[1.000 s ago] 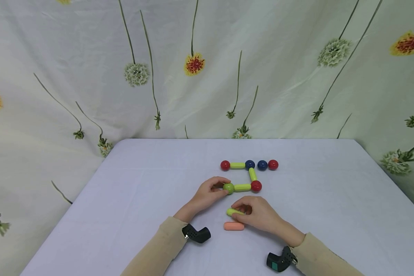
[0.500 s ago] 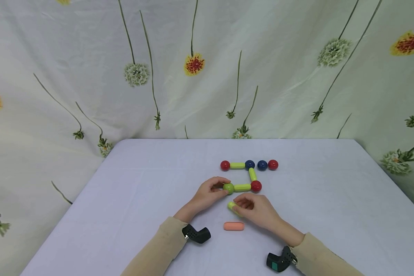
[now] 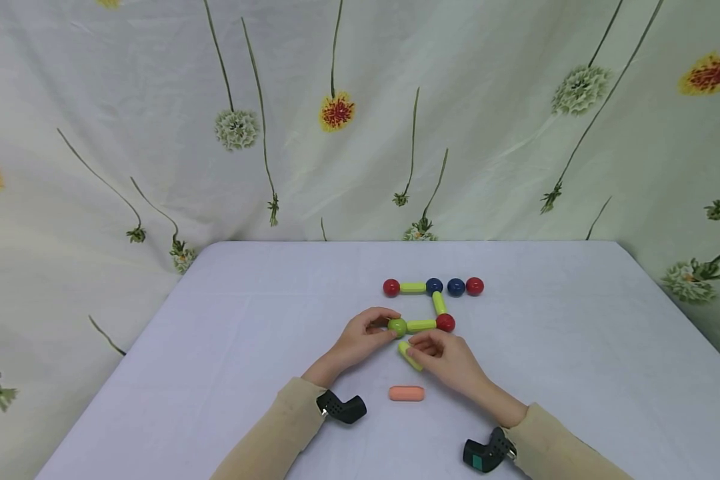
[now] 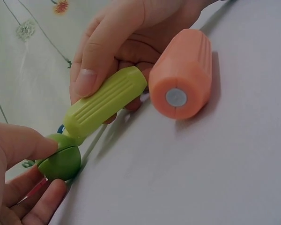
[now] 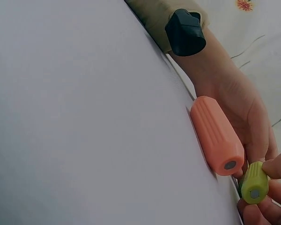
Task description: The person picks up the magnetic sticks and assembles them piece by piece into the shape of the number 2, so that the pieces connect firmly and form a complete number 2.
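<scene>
My left hand (image 3: 360, 340) pinches a green ball (image 3: 398, 327), the near left end of a zigzag chain. From that ball a lime rod (image 3: 422, 325) runs to a red ball (image 3: 445, 323). Another lime rod (image 3: 439, 303) leads back to a blue ball (image 3: 435, 286). Between thumb and fingers, my right hand (image 3: 447, 360) holds a separate lime magnetic rod (image 4: 105, 103), slanted, its far end close to the green ball. Whether they touch I cannot tell. A grey metal disc shows on the rod's near end in the right wrist view.
An orange rod (image 3: 406, 393) lies in front of my hands. At the chain's back, a lime rod (image 3: 413, 287) joins the blue ball to a red ball (image 3: 391, 287). A second blue ball (image 3: 456, 287) and red ball (image 3: 475, 287) sit to its right on the white table (image 3: 246, 320).
My right hand has moved away from the orange rod, toward the green ball. The lime rod it holds has swung from nearly level to a steeper slant. The left hand has stayed put.
</scene>
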Demonstrator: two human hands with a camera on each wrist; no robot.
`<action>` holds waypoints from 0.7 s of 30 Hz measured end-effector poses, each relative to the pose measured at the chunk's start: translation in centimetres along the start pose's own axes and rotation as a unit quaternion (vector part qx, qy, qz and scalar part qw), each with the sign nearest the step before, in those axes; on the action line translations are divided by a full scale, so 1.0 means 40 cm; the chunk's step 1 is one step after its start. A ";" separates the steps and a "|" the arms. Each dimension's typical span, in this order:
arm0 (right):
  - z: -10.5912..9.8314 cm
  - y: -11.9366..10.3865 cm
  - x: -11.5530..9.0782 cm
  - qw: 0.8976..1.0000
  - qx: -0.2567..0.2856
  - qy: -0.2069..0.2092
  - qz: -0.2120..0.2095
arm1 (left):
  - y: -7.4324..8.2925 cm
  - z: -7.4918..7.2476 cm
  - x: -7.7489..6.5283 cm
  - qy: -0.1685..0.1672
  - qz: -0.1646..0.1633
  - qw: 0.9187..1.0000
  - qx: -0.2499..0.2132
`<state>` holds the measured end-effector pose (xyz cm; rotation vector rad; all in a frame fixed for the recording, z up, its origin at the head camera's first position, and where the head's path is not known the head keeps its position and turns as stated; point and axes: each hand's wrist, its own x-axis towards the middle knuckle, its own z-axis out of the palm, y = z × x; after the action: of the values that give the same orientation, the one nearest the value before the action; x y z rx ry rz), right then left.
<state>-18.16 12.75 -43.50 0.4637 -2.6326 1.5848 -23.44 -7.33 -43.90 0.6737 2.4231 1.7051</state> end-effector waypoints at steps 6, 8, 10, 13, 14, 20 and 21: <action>0.000 0.001 0.003 1.000 0.003 0.007 0.013 | 0.002 0.002 0.000 0.003 0.004 1.000 0.000; 0.000 -0.001 0.004 1.000 0.002 0.008 0.018 | 0.002 0.002 -0.001 0.003 0.007 1.000 -0.001; -0.001 -0.003 0.004 1.000 0.002 0.011 0.022 | 0.002 0.002 -0.001 0.004 0.008 1.000 0.001; -0.001 -0.004 0.004 1.000 -0.002 0.013 0.029 | 0.002 0.003 -0.002 0.004 0.008 1.000 0.006; -0.001 -0.003 0.004 0.999 -0.003 0.014 0.030 | 0.001 0.002 -0.001 0.004 0.006 1.000 0.008; 0.001 -0.001 0.006 0.999 0.001 0.018 0.037 | 0.000 0.002 0.000 0.003 -0.001 1.000 0.014; 0.001 -0.001 0.007 0.999 0.003 0.018 0.037 | 0.000 0.002 0.000 0.003 -0.001 1.000 0.014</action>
<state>-18.40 12.64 -43.46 0.3380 -2.6499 1.6050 -23.41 -7.26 -43.94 0.6699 2.4546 1.6786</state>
